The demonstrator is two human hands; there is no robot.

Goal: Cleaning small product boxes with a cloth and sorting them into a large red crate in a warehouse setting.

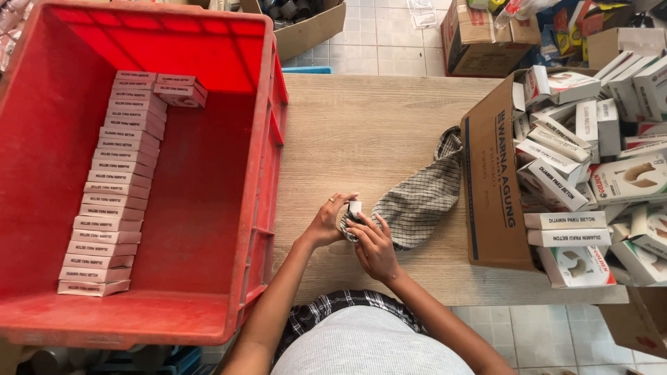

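Head view is showing both hands meeting over the wooden table. Left hand is curling its fingers around a small white box, gripping it upright. Right hand is pressing a checked cloth against that box, fingers closed on the fabric. A red crate is sitting left, holding stacked boxes; a cardboard carton is lying right.

Small white cardboard box, upright btwn both hands over the wooden tabletop, partly wrapped in a grey checked cloth that trails flat toward the right, crumpled at the box end
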